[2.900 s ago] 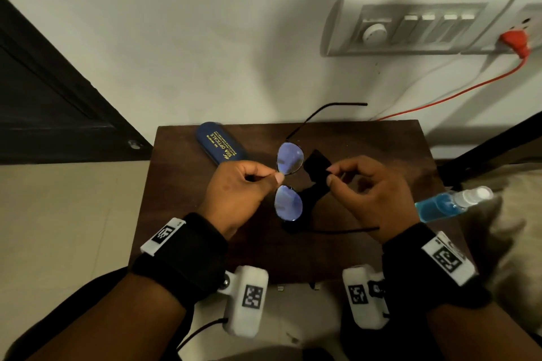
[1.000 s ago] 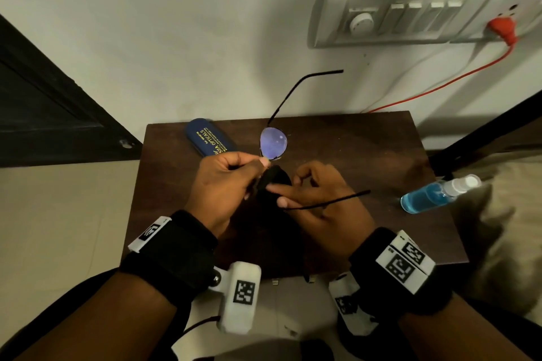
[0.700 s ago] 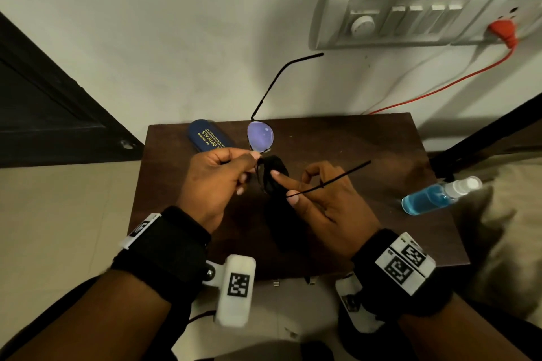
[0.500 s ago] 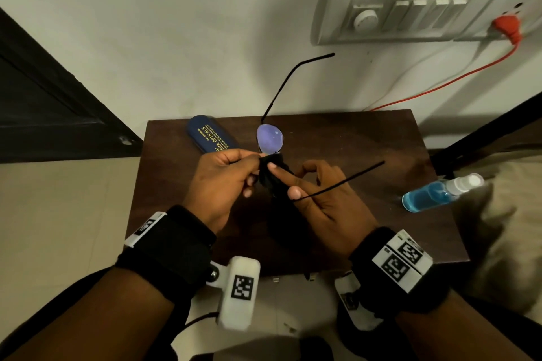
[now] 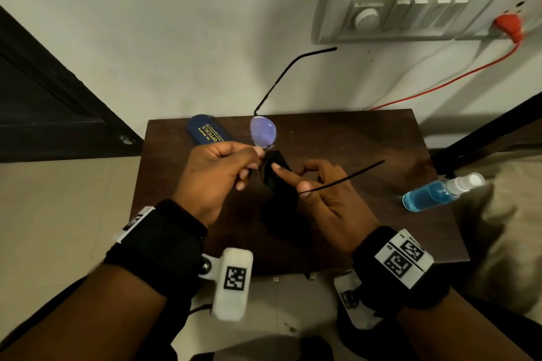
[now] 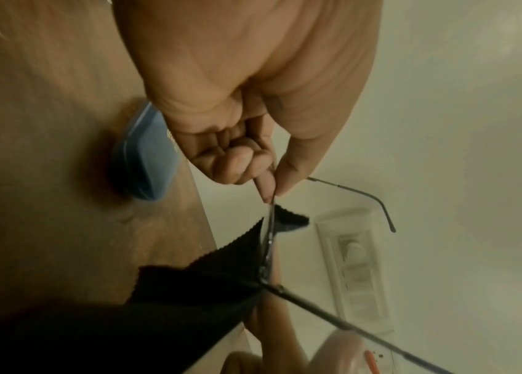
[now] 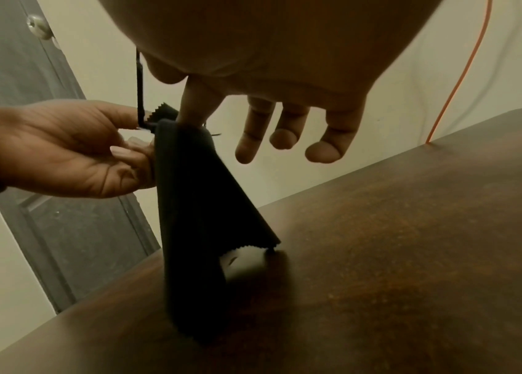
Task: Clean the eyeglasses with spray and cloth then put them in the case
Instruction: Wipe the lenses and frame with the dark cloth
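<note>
While aloft, eyeglasses [image 5: 263,133] above table [image 5: 352,138].

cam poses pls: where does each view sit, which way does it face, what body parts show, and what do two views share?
Head: above, looking down at the table; both hands and banded forearms.
Left wrist: under the left hand, facing the wall; its fingers pinch the eyeglasses.
Right wrist: under the right hand, facing the door; the left hand shows too.
Shared: all three show the black cloth.

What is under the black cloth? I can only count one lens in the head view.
The cloth wraps the eyeglasses' near end, pinched by the right hand. The second lens itself is covered, so unseen.
</note>
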